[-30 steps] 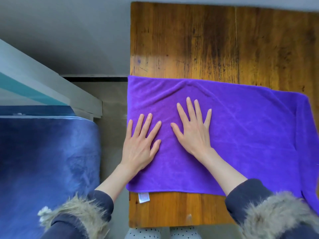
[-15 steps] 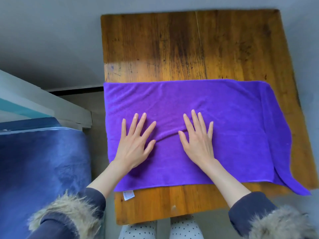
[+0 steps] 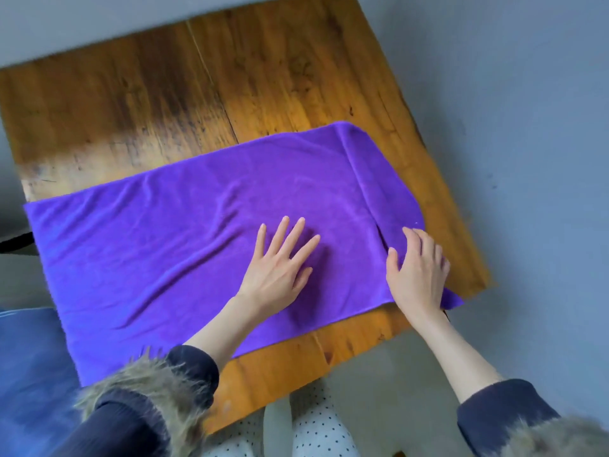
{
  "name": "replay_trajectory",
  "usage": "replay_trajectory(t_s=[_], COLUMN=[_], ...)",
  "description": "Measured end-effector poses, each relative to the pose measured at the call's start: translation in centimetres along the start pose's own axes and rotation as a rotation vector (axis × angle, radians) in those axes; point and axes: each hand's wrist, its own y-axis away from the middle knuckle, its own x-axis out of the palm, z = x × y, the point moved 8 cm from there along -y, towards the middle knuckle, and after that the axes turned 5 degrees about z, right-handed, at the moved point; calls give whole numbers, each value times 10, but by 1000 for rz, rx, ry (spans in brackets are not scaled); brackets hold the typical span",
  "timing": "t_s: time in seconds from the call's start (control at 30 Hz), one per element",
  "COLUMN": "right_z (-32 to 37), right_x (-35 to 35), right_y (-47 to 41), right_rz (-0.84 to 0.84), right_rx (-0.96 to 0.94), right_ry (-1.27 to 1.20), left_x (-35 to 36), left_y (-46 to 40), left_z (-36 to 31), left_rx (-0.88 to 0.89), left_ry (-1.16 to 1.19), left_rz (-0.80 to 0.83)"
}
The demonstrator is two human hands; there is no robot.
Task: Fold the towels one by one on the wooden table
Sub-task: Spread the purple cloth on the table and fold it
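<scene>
Since half a second ago both hands have travelled toward the right side of the frame, and the view has turned so that the counter (image 3: 296, 80) now lies slanted. At the far left, a blue fabric surface (image 3: 29, 364) fills the lower corner. Next to it, the purple towel (image 3: 148, 232) lies spread across the counter from the left edge to the lower right, with its left end hanging past the counter's edge and some soft wrinkles in the middle.

Near the centre of the frame, the left hand (image 3: 276, 268) rests flat on the towel with straight, spread fingers, pressing the cloth down. Further right, the right hand (image 3: 417, 272) has reached the doubled-over strip at the towel's right end; its fingers curl on that flap and the thumb presses beside it, so it seems to take hold of the cloth.

This probably means that the smoothing is over and the first fold starts: the right end is likely to be carried across while the left hand anchors the middle.
</scene>
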Motion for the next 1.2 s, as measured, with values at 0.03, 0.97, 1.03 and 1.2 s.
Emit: replay_trajectory(t_s=[0.03,0.97,1.03,1.2], right_z=[-15,-71,-75,-99], right_x=[0,-43,-48,-51], right_y=[-4,-40,-40,-47], right_rz=[31,10,-20,-9], right_rx=[60,-50,-51,3], right_ry=[10,-597,-561,-482], left_x=[1,-63,-77,-91], left_y=[-7,-159,-162,-170], left_z=[-10,-175,-171,-152], left_rx=[14,463,474,503], left_ry=[-1,333,249,83], left_rz=[9,203,71,3])
